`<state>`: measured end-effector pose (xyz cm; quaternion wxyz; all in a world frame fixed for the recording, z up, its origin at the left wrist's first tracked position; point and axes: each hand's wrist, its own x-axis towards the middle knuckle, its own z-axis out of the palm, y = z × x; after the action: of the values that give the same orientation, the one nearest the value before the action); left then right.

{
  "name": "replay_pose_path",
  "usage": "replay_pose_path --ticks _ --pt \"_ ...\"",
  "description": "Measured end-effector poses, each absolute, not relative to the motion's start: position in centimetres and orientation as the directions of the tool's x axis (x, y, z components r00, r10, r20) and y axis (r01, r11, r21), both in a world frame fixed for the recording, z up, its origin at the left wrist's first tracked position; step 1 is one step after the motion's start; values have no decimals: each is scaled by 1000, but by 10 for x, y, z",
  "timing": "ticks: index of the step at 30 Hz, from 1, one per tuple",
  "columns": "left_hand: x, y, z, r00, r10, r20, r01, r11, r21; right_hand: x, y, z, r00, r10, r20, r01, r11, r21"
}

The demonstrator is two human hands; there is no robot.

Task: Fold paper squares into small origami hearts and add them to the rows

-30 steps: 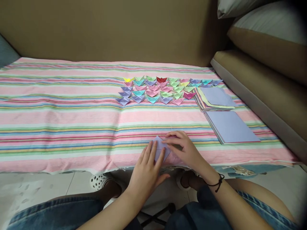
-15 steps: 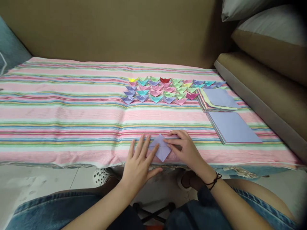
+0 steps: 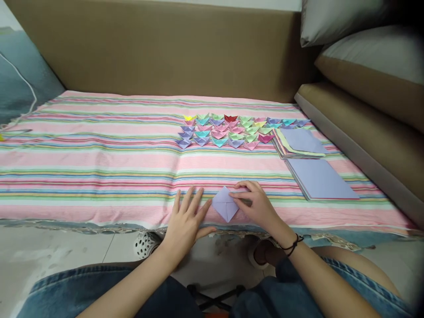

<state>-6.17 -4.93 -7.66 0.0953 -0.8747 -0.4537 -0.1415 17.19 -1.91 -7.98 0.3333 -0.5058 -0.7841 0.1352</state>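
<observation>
A small folded purple paper [image 3: 225, 205] lies as a diamond on the striped cloth near the front edge, crease lines showing on its face. My right hand [image 3: 254, 204] pinches its right corner between thumb and fingers. Just left of the paper, my left hand [image 3: 187, 221] rests flat on the cloth with fingers spread, holding nothing. Farther back stand several rows of small folded paper boats [image 3: 220, 129] in purple, pink, green, blue, yellow and red.
Right of the boats lies a stack of mixed coloured paper [image 3: 303, 140], with a neater purple-topped stack [image 3: 323, 179] in front. Brown cushions [image 3: 357, 132] line the right side, and a brown backrest [image 3: 165, 48] rises behind. A white cable [image 3: 24, 81] hangs at the far left.
My left hand has drawn back leftward off the paper, baring its left corner. The right hand keeps its pinch. The whole view has tilted up slightly.
</observation>
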Motion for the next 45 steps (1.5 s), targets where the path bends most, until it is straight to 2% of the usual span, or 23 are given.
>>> replay_pose_path --ticks 7,17,25,36,45 --pt "-47 -51 -73 637 684 355 755 -647 -108 158 -21 -76 -144 906 398 737 367 -568" --pt "-34 -44 -76 692 654 305 701 -711 -64 155 -18 -84 -52 929 367 726 288 -624" --pt "-33 -42 -73 703 648 293 697 -710 -103 153 -14 -87 -10 941 338 706 246 -664" --pt "-51 -43 -72 654 657 374 736 -667 -114 172 -8 -80 -165 944 287 602 327 -729" --pt "-61 -46 -68 610 704 364 774 -628 -81 178 -4 -85 -231 946 229 592 323 -738"
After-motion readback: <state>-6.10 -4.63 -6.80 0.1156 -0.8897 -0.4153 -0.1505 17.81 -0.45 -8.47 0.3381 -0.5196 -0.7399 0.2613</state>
